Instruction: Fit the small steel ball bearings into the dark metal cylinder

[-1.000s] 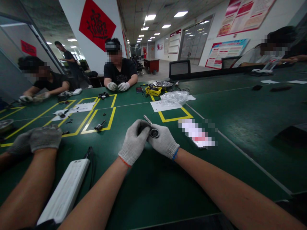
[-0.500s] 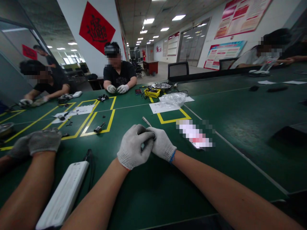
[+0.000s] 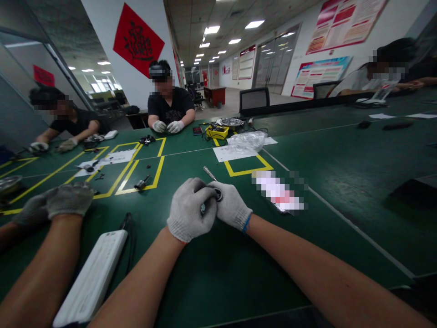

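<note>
Your two gloved hands meet over the green worktop, with a dark round metal part caught between them. Your right hand, in the blue-edged glove, grips the part from its right side, while the curled fingers of your left hand press close against its left edge. The ring-like face of the part tips up toward you; how far its body runs beneath the gloves is hidden. A slim silver rod juts out beyond your right fingers, its long axis slanting away from you and to the left; whether it is joined to the round part, you cannot tell from here. A small bright metal piece shows in the curl of your left hand, which is closed around it. Both hands sit about equally near the round part, neither reaching outward. Well apart, ahead and to the left, another metal part lies by the yellow tape. A white power strip lies beyond your left forearm, with a co-worker's gloved hand near its far end.
</note>
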The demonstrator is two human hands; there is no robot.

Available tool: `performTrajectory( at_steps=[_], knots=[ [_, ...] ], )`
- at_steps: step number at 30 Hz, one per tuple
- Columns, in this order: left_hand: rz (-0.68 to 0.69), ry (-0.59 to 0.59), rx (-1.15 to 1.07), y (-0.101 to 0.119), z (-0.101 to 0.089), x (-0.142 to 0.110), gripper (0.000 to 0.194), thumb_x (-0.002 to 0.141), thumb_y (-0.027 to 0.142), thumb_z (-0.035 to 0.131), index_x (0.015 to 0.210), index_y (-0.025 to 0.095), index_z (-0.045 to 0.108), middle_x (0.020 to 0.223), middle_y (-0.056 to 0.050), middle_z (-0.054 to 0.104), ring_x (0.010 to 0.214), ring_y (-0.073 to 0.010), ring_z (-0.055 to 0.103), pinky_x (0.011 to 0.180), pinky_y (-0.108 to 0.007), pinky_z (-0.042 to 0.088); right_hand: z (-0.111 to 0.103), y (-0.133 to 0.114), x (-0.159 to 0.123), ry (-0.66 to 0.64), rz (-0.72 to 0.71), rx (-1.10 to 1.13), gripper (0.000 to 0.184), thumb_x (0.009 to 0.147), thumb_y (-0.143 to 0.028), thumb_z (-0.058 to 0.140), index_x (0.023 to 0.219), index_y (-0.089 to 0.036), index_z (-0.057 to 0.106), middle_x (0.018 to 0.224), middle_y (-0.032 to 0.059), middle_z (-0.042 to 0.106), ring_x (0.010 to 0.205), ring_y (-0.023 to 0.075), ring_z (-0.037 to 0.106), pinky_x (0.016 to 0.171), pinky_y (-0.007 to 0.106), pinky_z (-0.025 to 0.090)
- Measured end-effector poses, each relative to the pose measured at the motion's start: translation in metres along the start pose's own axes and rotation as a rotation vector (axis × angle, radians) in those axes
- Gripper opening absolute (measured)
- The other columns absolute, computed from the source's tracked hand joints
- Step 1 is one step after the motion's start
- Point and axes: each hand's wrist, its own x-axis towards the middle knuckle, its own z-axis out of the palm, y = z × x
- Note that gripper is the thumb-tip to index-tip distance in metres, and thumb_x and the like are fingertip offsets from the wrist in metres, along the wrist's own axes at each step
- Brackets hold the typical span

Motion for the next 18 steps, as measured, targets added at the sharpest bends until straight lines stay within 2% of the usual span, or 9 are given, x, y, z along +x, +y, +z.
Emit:
performTrajectory(
  at_steps=[11,18],
  knots=[
    [0.099,-0.060,0.153,0.0033,0.0011,0.0009,0.018,0.084,0.028,0.057,0.088,0.019,0.073,0.081,-0.010,0.065,0.071,-0.0213,0.055,0.061,-0.036,0.045,0.0020,0.0060,-0.0006,0.003,-0.038,-0.064,0.003,0.083,-0.020,0.065,0.083,-0.019,0.068,0.081,0.0052,0.077,0.075,0.0208,0.069,0.068,0.029,0.050],
    [0.115,-0.006,0.126,0.0053,0.0023,0.0002,0.017,0.084,0.025,0.056,0.083,0.018,0.071,0.079,-0.011,0.065,0.069,-0.0212,0.054,0.058,-0.036,0.044,0.0015,0.0044,-0.0008,-0.011,-0.037,-0.071,0.004,0.084,-0.022,0.065,0.082,-0.019,0.068,0.082,0.0067,0.077,0.075,0.0223,0.070,0.067,0.031,0.050]
  ],
)
